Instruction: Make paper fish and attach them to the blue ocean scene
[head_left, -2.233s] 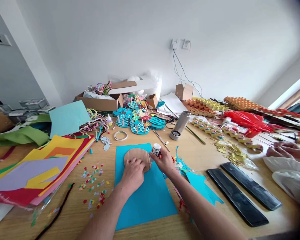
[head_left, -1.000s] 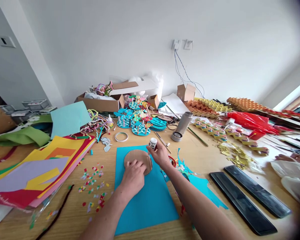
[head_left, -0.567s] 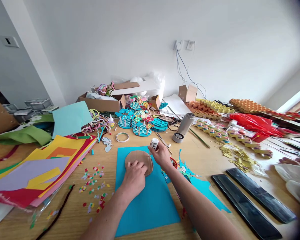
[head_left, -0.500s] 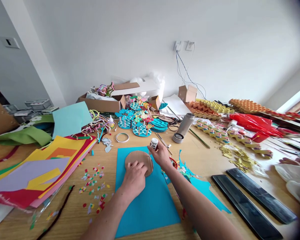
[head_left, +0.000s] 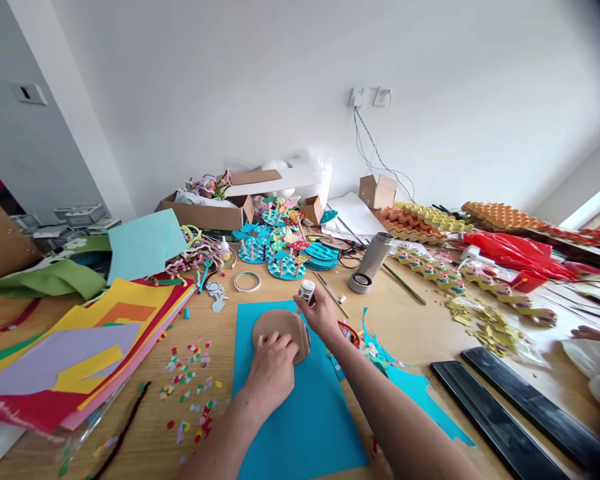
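Observation:
A round brown cardboard disc [head_left: 274, 321] lies on a blue sheet of paper [head_left: 325, 420]. My left hand [head_left: 274, 363] rests on the disc, fingers somewhat bent and apart, their tips pressing on the cardboard. In my right hand [head_left: 321, 312] is a small white glue bottle [head_left: 307, 291], held upside down between thumb and fingers. Its tip points down at the disc's upper right edge; whether it touches cannot be made out. Blue paper scraps [head_left: 420, 390] lie to the right of the sheet, partly behind my right forearm.
Confetti [head_left: 195, 363] and coloured paper sheets [head_left: 125, 327] spread on the left. A roll of tape [head_left: 247, 281], blue decorated crafts [head_left: 285, 260] and a metal flask [head_left: 373, 260] stand behind. Two black trays [head_left: 500, 413] lie at right; another person's hand [head_left: 595, 333] shows at the right edge.
The view has shifted slightly, so the table sits a little lower and further right. Both hands keep nearly the same places on and above the disc.

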